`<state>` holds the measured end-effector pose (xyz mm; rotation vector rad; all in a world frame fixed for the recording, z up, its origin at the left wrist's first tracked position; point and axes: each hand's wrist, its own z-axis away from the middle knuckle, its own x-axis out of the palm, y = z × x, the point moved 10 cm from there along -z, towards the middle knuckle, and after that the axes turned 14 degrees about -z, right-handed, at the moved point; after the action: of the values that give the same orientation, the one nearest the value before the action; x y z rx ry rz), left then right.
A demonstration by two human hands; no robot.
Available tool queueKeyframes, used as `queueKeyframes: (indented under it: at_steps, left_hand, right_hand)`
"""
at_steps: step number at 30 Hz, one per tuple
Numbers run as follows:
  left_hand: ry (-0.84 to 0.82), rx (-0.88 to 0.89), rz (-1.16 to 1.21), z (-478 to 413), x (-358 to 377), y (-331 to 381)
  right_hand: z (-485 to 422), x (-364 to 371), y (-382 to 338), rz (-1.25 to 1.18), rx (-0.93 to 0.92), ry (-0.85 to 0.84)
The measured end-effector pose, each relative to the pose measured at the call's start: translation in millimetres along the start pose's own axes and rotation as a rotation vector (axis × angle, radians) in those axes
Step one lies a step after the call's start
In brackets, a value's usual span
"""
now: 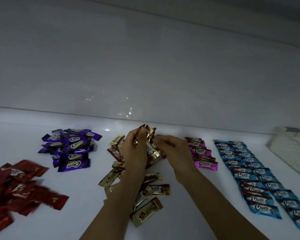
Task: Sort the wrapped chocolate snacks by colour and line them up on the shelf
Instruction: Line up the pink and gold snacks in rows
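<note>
On the white shelf (87, 201) the wrapped snacks lie grouped by colour. A loose red heap (19, 186) is at the front left and a purple heap (71, 148) behind it. Gold snacks (145, 203) are scattered in the middle. My left hand (135, 153) grips a bunch of gold snacks (148, 134) raised above that pile. My right hand (173, 151) has its fingers curled on gold snacks (154, 154) between the two hands. A short row of pink snacks (203, 155) and two long rows of blue snacks (255, 177) lie to the right.
The shelf's white back wall (145, 75) rises just behind the piles. A pale box-like object (291, 151) stands at the far right, beside the blue rows. Another shelf's underside (232, 7) runs along the top.
</note>
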<state>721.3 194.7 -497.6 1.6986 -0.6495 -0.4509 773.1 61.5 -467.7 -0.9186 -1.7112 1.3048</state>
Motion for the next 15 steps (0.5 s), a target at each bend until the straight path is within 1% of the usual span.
queueKeyframes:
  at_steps: [5, 6, 7, 8, 9, 10, 12, 13, 15]
  left_hand:
    - [0.110, -0.148, 0.048, -4, -14, -14]
    - [0.120, -0.156, 0.043, -4, -15, -13]
    - [0.123, -0.158, 0.044, -3, -16, -12]
    - [0.123, -0.155, 0.048, -3, -17, -11]
    - [0.120, -0.153, 0.048, -3, -17, -10]
    - [0.113, -0.150, 0.040, -3, -17, -9]
    - [0.091, -0.127, 0.022, -3, -15, -6]
    - [0.079, -0.110, 0.010, -2, -13, -3]
    - [0.060, -0.076, -0.026, 0, -10, 0]
  right_hand:
    - [3, -2, 5, -0.054, 0.045, 0.010]
    - [2, -7, 8, -0.038, 0.046, 0.032]
    - [2, -13, 10, 0.028, 0.035, 0.052]
    - [1, -21, 10, 0.151, 0.005, 0.061]
    - [1, -27, 7, 0.332, -0.032, 0.052]
    - [2, -29, 6, 0.534, -0.057, 0.006]
    - [6, -30, 18, 0.870, -0.011, -0.142]
    - [9, -30, 26, 0.965, 0.035, -0.196]
    - [13, -27, 31, 1.050, 0.034, -0.237]
